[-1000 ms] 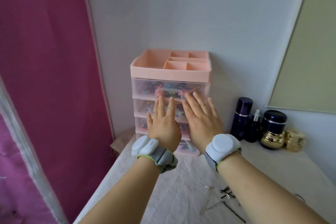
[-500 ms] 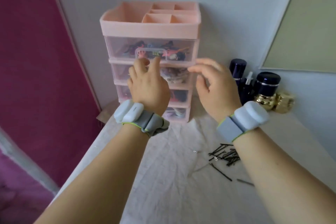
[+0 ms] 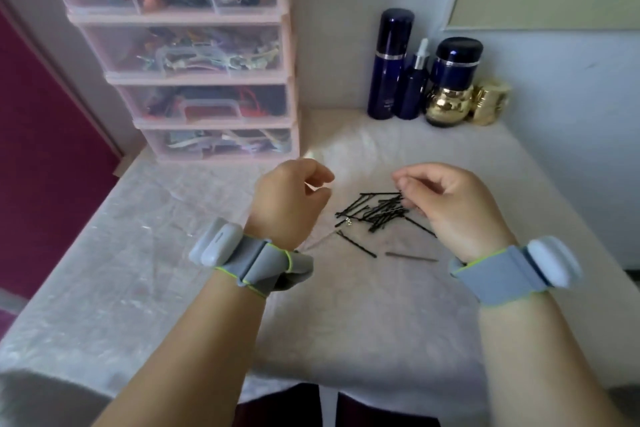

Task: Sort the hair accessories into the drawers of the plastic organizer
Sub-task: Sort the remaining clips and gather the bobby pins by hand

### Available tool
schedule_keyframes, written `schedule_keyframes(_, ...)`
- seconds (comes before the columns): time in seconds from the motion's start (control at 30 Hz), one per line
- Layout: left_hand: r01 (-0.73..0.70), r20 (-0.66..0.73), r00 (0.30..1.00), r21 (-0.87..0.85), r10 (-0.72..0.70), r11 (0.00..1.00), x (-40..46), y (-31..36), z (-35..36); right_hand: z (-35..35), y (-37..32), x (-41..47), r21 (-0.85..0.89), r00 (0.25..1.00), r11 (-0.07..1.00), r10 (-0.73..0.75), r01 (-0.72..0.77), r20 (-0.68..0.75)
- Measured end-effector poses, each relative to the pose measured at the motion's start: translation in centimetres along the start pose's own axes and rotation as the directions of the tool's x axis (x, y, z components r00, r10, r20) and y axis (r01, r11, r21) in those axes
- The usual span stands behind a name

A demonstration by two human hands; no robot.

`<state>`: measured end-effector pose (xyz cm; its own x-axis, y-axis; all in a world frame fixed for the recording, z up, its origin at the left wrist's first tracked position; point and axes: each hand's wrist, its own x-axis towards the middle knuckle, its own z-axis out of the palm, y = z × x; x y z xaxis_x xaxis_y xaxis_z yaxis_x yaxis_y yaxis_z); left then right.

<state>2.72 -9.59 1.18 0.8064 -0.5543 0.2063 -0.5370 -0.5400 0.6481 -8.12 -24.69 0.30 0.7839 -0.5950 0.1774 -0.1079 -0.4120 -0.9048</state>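
Beside 4 drawers (image 3: 194, 55), 2 hands (image 3: 289, 204).

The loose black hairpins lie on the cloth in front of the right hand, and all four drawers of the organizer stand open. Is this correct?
Not quite. The head view shows all four drawers of the organizer closed, not open. The black hairpins do lie on the cloth in front of the right hand.

clear plastic drawers (image 3: 194, 55); seemingly metal hairpins (image 3: 379, 211).

We saw soft, even daylight, a pale glare patch on the tablecloth (image 3: 341, 152), faint shadows, slight overall blur, and wide-angle bending near the edges.
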Motion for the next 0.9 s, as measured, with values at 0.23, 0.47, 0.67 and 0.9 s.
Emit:
schedule_keyframes(0.23, 0.141, 0.035, 0.988, 0.181, -0.15, 0.973, -1.4, -0.6, 0.5, 1.7, 0.3, -0.9, -0.108, 0.992, 0.994, -0.007, 0.021, 0.126)
schedule_keyframes(0.47, 0.182, -0.006, 0.981, 0.349, -0.192, 0.919, -2.3, -1.0, 0.1, 3.6, -0.6, -0.9, -0.424, 0.953, 0.894, -0.013, 0.148, 0.304)
schedule_keyframes(0.67, 0.144, 0.002, 0.988, 0.302, -0.152, 0.942, -2.6, -1.1, 0.3, 4.4, -1.3, -0.7, -0.537, 0.951, 0.828, 0.015, 0.161, 0.31)
schedule_keyframes(0.9, 0.088, -0.005, 0.996, 0.048, -0.088, 0.995, -2.5, -0.3, 0.4, 3.1, -1.5, -1.3, -0.504, 0.969, 0.851, -0.022, 0.147, 0.246)
